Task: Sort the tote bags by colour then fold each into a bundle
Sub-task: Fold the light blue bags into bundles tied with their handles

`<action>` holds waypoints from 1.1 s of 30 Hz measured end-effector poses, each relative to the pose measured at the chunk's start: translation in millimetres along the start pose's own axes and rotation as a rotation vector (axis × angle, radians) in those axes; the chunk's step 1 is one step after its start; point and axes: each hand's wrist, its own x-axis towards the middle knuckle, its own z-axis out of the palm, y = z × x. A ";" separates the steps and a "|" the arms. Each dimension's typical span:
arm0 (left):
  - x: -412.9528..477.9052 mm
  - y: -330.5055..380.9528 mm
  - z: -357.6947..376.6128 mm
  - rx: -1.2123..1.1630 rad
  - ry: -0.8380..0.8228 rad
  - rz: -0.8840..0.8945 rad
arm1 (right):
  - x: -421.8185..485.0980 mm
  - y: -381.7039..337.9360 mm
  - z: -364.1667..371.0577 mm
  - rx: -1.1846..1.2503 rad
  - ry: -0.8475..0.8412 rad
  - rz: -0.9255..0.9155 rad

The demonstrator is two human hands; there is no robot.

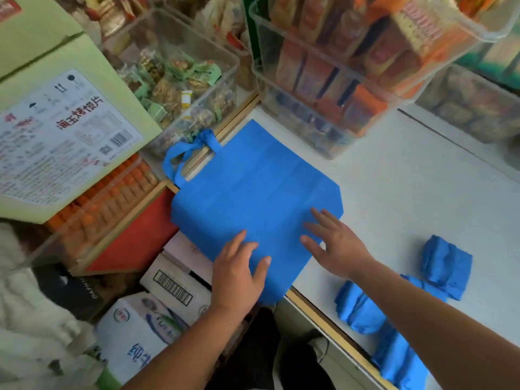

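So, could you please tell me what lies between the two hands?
Head view: only fabric of the flat blue tote bag lies between the left hand and right hand, which both rest on it.

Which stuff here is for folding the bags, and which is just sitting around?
For the job: flat blue bag, pressed flat by the left hand and right hand; folded blue bundles on the white table.

Just lying about: clear snack bins; green carton; cardboard boxes below the table.
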 end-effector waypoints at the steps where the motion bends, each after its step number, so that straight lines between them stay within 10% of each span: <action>1: 1.4 -11.0 -6.9 -0.003 0.063 -0.052 | 12.0 1.7 -0.9 -0.020 0.027 0.015; 6: -19.5 -40.0 -16.0 -0.129 -0.073 -0.432 | 73.5 5.1 -14.0 0.005 0.158 0.261; 13: -5.0 -1.5 5.2 -0.282 -0.213 -0.428 | 99.1 -12.2 -42.1 0.114 0.112 0.344; 18: -10.0 19.0 -4.6 -0.084 -0.280 -0.385 | 50.1 -37.0 -70.6 0.346 0.212 0.087; 23: -0.1 91.6 -0.3 -0.050 -0.245 -0.185 | -26.7 -27.6 -116.1 0.503 0.307 -0.077; 33: -9.0 278.8 47.6 0.137 -0.286 0.441 | -187.4 85.9 -220.9 0.808 0.755 0.221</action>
